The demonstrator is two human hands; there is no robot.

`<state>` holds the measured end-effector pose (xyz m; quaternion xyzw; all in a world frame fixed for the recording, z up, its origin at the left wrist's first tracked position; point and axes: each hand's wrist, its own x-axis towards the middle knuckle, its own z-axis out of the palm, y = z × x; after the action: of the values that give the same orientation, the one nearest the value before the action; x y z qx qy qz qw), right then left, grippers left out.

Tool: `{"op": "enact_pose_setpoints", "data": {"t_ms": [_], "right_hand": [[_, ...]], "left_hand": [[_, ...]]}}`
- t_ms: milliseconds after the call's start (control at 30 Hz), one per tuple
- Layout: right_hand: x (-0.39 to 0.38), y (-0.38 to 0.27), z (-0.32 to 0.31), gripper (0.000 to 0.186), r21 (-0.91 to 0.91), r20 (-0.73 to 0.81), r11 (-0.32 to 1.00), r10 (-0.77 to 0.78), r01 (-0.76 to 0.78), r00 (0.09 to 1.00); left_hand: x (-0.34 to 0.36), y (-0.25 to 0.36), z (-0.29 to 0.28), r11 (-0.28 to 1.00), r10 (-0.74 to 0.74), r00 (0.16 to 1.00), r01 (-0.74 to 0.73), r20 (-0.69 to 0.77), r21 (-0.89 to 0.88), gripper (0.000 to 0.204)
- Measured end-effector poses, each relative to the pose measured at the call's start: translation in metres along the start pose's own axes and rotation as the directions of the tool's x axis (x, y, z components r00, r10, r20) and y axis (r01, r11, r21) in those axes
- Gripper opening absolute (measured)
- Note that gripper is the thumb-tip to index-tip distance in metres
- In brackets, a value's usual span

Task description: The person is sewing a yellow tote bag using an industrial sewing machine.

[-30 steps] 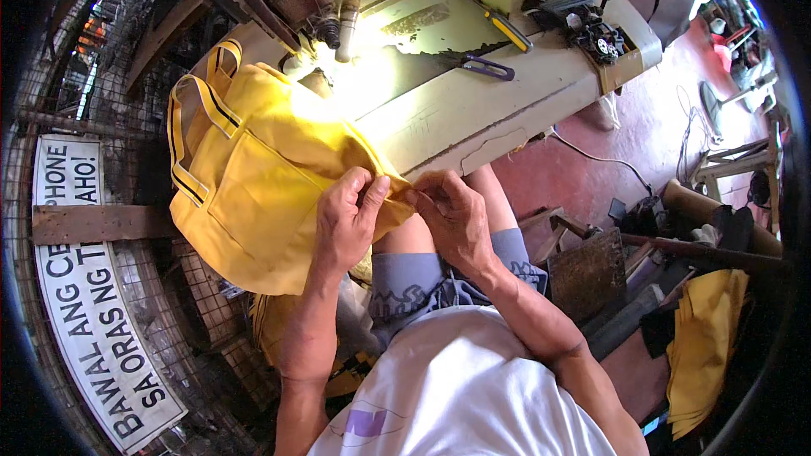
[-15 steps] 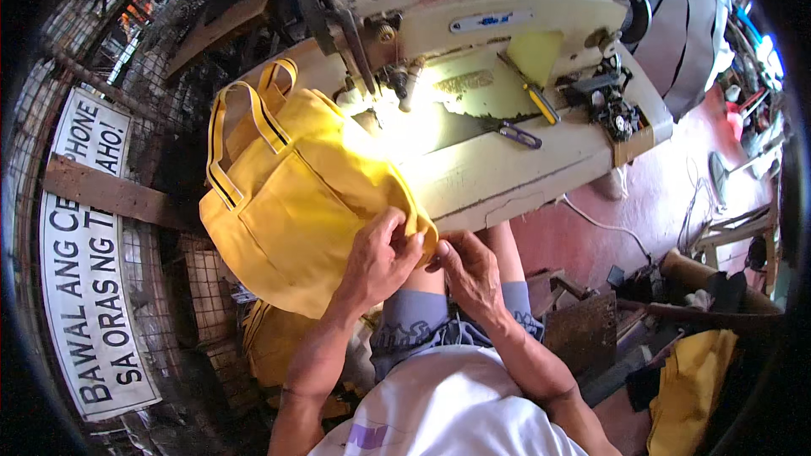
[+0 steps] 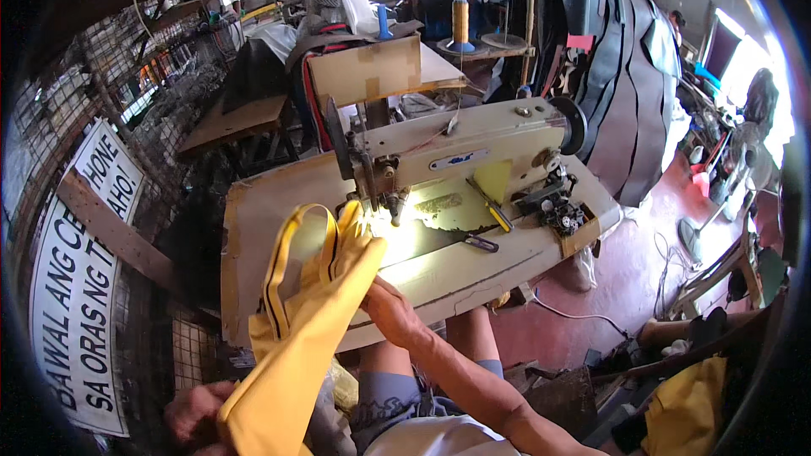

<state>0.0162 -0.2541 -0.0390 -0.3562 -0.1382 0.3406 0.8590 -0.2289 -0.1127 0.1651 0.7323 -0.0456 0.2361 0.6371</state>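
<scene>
A yellow fabric bag [image 3: 308,329] with striped straps [image 3: 274,279] is raised and stretched from the lower left to the sewing machine [image 3: 456,139]. My right hand [image 3: 389,312] grips its upper part from the right, below the lit needle area, fingertips partly hidden by fabric. My left hand [image 3: 203,414] is blurred at the bag's lower left end, its fingers unclear. On the machine table [image 3: 247,203] lie a yellow-handled tool [image 3: 497,215], a small purple-handled tool [image 3: 480,243] and dark metal parts [image 3: 562,215].
A white sign [image 3: 80,312] and wire mesh line the left. Behind the machine stand a thread cone [image 3: 460,21], cluttered benches and hanging dark material [image 3: 634,84]. The red floor [image 3: 574,325] at right holds cables, a wooden frame [image 3: 735,279] and yellow fabric [image 3: 684,414].
The camera view has tilted up. The bag has lifted and turned edge-on toward the needle. My right hand has moved up and left with it; my left hand has swung out to the lower left.
</scene>
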Motion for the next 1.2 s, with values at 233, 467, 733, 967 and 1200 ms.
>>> {"op": "enact_pose_setpoints", "data": {"t_ms": [233, 467, 733, 967, 1200], "right_hand": [[-0.052, -0.005, -0.01, 0.04, -0.015, 0.028, 0.999, 0.03, -0.029, 0.999], [-0.088, -0.022, 0.002, 0.058, -0.192, 0.122, 0.961, -0.175, 0.197, 0.977], [-0.078, -0.022, 0.021, 0.056, -0.275, 0.122, 0.938, -0.181, 0.209, 0.976], [-0.116, -0.035, 0.002, 0.042, -0.537, -0.154, 0.837, -0.219, 0.104, 0.964], [-0.241, -0.143, -0.01, 0.042, -0.522, -0.315, 0.746, -0.619, 0.413, 0.72]], "left_hand": [[-0.073, -0.032, -0.051, 0.995, 0.058, 0.998, -0.055, 0.039, -0.078, 0.027], [-0.056, -0.061, -0.126, 0.97, 0.119, 0.957, -0.055, 0.264, -0.237, 0.027], [0.011, -0.054, -0.092, 0.938, 0.217, 0.866, -0.056, 0.451, -0.343, 0.027], [0.061, -0.001, 0.021, 0.914, 0.26, 0.811, -0.031, 0.524, -0.405, 0.028], [0.042, -0.01, 0.016, 0.878, 0.322, 0.766, -0.022, 0.557, -0.478, 0.029]]}}
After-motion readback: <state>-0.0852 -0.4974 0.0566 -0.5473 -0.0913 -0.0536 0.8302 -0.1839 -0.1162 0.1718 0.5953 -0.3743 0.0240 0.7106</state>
